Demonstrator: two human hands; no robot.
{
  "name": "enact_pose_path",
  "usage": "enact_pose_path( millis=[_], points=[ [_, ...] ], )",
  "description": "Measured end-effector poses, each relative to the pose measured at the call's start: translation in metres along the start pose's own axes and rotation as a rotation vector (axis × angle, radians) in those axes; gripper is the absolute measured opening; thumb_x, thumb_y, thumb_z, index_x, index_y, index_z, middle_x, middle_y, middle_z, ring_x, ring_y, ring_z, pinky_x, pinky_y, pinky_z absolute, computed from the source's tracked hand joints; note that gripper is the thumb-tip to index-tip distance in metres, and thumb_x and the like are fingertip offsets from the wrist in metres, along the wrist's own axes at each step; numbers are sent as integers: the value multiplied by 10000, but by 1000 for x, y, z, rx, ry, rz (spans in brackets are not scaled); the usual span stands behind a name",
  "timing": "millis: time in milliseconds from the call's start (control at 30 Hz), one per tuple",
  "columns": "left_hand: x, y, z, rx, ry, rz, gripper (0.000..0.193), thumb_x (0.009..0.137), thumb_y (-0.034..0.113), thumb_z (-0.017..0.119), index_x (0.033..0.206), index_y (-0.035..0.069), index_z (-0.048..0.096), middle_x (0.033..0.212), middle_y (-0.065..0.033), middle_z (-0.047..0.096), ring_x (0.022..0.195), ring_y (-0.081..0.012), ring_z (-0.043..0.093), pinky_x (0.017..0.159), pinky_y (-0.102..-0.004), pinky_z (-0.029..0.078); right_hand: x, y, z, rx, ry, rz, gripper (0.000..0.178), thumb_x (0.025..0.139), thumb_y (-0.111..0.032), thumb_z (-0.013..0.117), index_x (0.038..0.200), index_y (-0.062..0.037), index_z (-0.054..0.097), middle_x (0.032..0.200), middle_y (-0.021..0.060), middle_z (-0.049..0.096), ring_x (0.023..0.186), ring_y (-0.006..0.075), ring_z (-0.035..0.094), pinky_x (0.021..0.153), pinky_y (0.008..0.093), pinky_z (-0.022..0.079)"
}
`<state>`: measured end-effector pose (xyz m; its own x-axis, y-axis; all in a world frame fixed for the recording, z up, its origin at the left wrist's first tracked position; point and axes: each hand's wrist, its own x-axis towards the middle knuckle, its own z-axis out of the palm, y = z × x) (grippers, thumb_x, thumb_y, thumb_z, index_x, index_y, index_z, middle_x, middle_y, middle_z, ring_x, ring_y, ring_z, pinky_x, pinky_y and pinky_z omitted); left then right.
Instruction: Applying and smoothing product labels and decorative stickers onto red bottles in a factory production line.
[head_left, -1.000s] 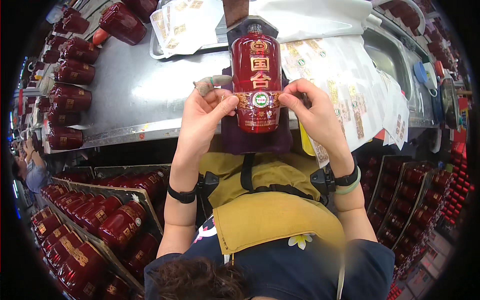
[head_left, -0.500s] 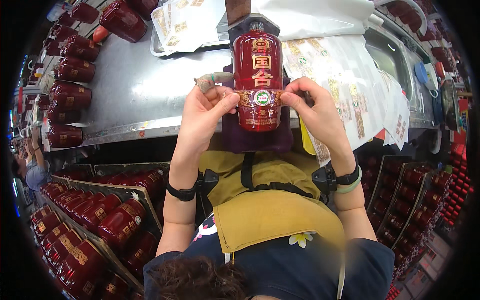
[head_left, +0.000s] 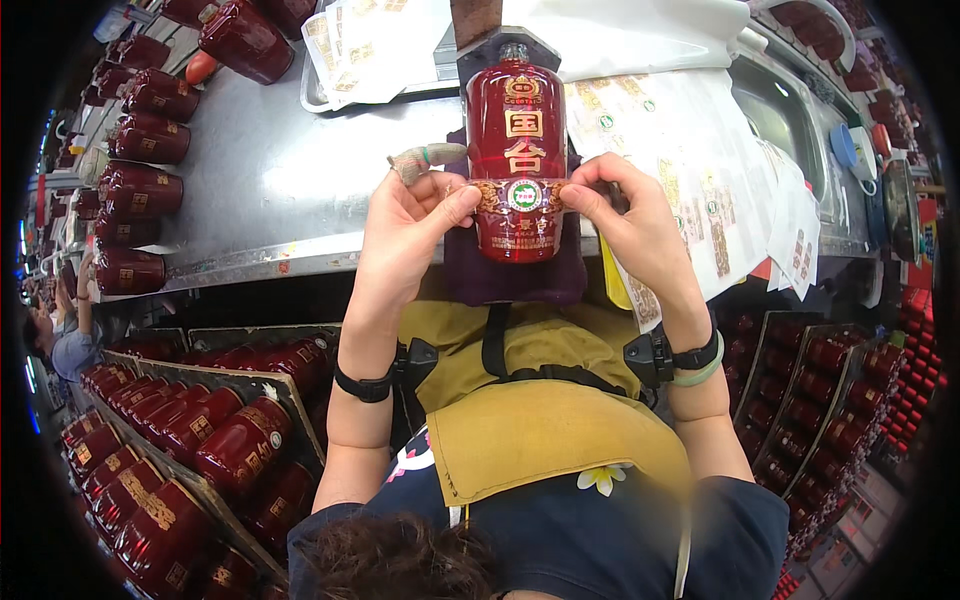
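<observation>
Both thumbs press a label band [head_left: 522,196] flat on the red bottle [head_left: 517,150], left hand [head_left: 405,235] and right hand [head_left: 630,215] flanking it (fingers curled behind), steadying it on the purple cloth [head_left: 515,275].

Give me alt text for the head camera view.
Both hands, left hand and right hand, press a label band onto a red bottle lying on a purple cloth at a steel table. Label sheets and more red bottles surround it.

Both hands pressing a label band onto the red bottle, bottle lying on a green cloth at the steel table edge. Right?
Not quite: the cloth under the red bottle is dark purple, not green, as the head view shows. The rest holds: the left hand and right hand press on the label band from either side, at the edge of the steel table.
</observation>
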<state>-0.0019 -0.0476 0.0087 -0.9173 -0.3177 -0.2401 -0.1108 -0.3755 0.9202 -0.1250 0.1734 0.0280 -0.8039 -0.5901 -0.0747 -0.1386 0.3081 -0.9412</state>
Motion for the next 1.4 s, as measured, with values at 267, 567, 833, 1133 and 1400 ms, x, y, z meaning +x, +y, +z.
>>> enact_pose_path(
  millis=[267, 567, 833, 1133, 1400],
  points=[
    [3, -2, 3, -3, 38, 6, 427, 931, 43, 787, 1285, -2, 553, 1061, -41, 629, 999, -117, 636, 899, -275, 545, 4, 6, -1, 40, -45, 74, 275, 906, -231, 820, 1007, 0, 713, 764, 4, 614, 660, 86, 485, 620, 277, 433],
    [5, -3, -6, -42, 2, -23, 391, 932, 49, 786, 1243, 8, 553, 1097, -49, 628, 1050, -141, 646, 966, -300, 543, 15, -34, -22, -244, 235, -274, 244, 980, -83, 623, 1205, 8, 643, 1015, 157, 664, 1038, 298, 630, 943, 402, 499],
    [5, -5, -11, 104, -3, -47, 430, 992, 26, 688, 1399, 1, 551, 1207, -53, 643, 1109, -148, 642, 994, -330, 531, 31, -62, -8, -575, 61, -757, 280, 843, 59, 630, 1078, -37, 747, 971, 122, 694, 943, 335, 655, 842, 398, 543],
    [0, -10, 7, 69, -88, 161, 688, 986, 187, 730, 1555, -9, 398, 1508, -192, 499, 1447, -282, 439, 1208, -426, 362, 1, -15, -1, 67, -36, 37, 627, 902, -249, 832, 1400, 23, 564, 1060, 78, 732, 976, 107, 671, 870, 270, 535],
    [-3, -9, 10, 152, -98, 160, 816, 892, 139, 827, 1562, -6, 384, 1514, -207, 489, 1442, -284, 446, 1210, -428, 368, -4, 0, 9, 232, -86, 98, 711, 893, -183, 837, 1466, 41, 481, 1049, 94, 732, 938, 124, 671, 865, 273, 538]
  ],
)
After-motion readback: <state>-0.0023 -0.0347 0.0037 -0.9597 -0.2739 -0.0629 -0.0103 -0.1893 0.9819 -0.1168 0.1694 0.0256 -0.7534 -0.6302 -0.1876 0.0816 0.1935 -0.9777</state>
